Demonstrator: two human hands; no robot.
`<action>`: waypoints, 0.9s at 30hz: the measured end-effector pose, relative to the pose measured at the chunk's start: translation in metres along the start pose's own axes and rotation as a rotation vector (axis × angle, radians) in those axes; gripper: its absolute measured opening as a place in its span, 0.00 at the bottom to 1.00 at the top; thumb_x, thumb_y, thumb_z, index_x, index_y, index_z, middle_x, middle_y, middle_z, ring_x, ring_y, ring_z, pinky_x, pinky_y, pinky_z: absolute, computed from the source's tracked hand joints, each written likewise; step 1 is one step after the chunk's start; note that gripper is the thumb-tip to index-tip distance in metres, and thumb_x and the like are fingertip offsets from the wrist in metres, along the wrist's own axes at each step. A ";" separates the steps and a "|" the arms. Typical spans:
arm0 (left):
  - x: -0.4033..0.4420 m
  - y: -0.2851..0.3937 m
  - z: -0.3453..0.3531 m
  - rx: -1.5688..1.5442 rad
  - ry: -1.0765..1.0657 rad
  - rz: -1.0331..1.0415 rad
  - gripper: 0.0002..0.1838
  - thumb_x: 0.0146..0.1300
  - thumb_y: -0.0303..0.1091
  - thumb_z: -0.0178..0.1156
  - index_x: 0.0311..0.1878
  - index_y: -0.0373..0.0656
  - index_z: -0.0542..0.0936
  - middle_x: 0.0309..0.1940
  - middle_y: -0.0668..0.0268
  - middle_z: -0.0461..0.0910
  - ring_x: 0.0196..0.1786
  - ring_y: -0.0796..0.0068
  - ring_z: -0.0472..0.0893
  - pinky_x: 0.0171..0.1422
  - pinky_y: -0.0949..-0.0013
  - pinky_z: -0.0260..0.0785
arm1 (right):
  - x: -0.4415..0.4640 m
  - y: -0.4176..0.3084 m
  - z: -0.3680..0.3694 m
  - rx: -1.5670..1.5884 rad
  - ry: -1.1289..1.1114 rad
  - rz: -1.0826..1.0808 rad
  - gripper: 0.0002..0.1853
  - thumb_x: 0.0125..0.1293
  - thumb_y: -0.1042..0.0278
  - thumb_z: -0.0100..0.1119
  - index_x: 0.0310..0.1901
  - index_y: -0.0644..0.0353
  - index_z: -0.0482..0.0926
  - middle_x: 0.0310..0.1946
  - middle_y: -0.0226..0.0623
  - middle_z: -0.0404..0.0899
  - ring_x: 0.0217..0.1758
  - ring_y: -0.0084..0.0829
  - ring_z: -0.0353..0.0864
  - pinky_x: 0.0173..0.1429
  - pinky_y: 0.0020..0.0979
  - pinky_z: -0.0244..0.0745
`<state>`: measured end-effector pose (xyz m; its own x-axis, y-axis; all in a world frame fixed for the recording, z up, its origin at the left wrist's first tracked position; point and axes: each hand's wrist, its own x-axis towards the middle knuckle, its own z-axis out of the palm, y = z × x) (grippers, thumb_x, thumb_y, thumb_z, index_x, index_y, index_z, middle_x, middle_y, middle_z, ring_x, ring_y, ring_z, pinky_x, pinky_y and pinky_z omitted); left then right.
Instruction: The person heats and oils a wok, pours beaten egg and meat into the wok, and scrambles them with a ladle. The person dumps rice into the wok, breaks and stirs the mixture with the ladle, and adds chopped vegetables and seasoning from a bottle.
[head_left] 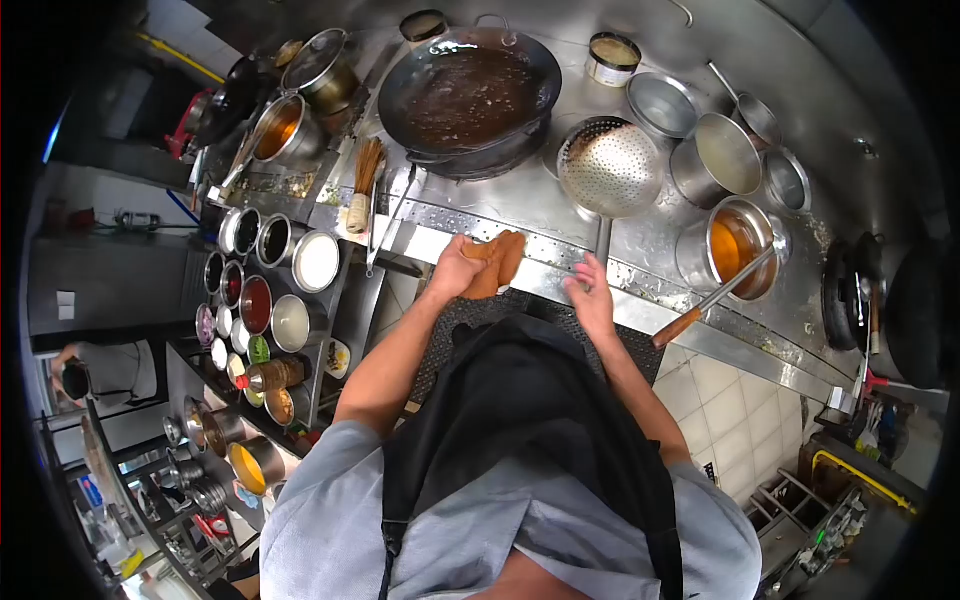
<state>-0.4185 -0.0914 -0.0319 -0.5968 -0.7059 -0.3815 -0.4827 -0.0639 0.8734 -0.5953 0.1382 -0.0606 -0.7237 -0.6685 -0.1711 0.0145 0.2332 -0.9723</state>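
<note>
My left hand (459, 269) is closed around a folded orange-brown cloth (496, 262) at the front edge of the steel counter. To its right, my right hand (591, 292) is held with fingers apart and nothing in it, close to the handle end of a perforated strainer (610, 168). Whether it touches that handle I cannot tell. Beyond both hands sits a large wok (470, 95) of dark, bubbling liquid. A bamboo brush (364, 187) and long metal utensils lie left of the cloth.
Right of the strainer stand a tall steel pot (716, 156) and a pot of amber liquid (735, 247), with a wooden-handled ladle (712, 299) jutting past the counter edge. Several ingredient containers (317, 261) fill the left side. Another person (110, 372) is at far left.
</note>
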 end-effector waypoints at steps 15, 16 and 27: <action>-0.084 0.119 -0.071 -0.142 -0.101 0.088 0.15 0.60 0.26 0.72 0.50 0.37 0.82 0.40 0.68 0.85 0.44 0.81 0.81 0.52 0.74 0.74 | 0.029 -0.088 0.097 0.412 -0.434 0.024 0.21 0.72 0.75 0.56 0.65 0.65 0.69 0.57 0.40 0.80 0.61 0.32 0.79 0.65 0.32 0.72; -0.086 0.118 -0.068 -0.182 -0.126 0.087 0.16 0.60 0.26 0.72 0.50 0.37 0.82 0.41 0.69 0.85 0.44 0.82 0.81 0.52 0.74 0.74 | 0.031 -0.085 0.100 0.337 -0.408 -0.057 0.21 0.72 0.75 0.55 0.65 0.65 0.69 0.55 0.40 0.80 0.60 0.32 0.80 0.64 0.33 0.73; -0.077 0.135 -0.010 0.122 -0.087 0.143 0.15 0.70 0.37 0.65 0.53 0.38 0.80 0.39 0.67 0.83 0.42 0.81 0.80 0.49 0.72 0.74 | 0.010 -0.129 0.057 0.006 -0.261 0.000 0.30 0.77 0.59 0.53 0.73 0.60 0.55 0.55 0.54 0.79 0.58 0.41 0.81 0.62 0.37 0.73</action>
<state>-0.4316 -0.0527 0.1181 -0.7154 -0.6377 -0.2855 -0.4597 0.1219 0.8796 -0.5651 0.0606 0.0536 -0.5212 -0.8284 -0.2053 0.0187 0.2294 -0.9731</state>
